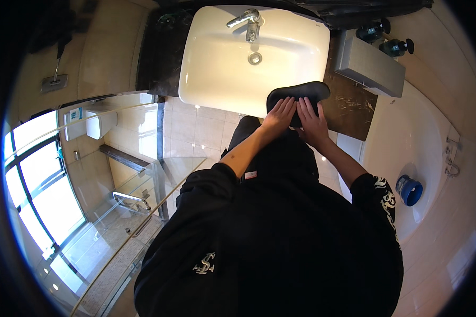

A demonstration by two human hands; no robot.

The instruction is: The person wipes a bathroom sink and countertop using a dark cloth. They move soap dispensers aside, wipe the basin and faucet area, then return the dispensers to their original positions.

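Observation:
A flat black object with a rounded, curved outline [297,90] lies over the front right corner of the white washbasin [222,75]; its exact kind is unclear. My left hand [281,115] rests with its fingers flat on the near part of it. Beside it, my right hand [311,122] also lies on the object, fingertips close to those of the left; its thumb is at the right edge, and whether it grips from below cannot be told. A chrome faucet [252,27] stands at the back of the basin, above the drain [255,58].
Right of the basin, a grey box [371,65] stands on the dark stone counter [351,105], near two pump bottles [394,47]. Farther right, a bathtub [392,134] holds a blue round container [409,190]. At left are a glass shower panel [142,198] and a toilet [99,123].

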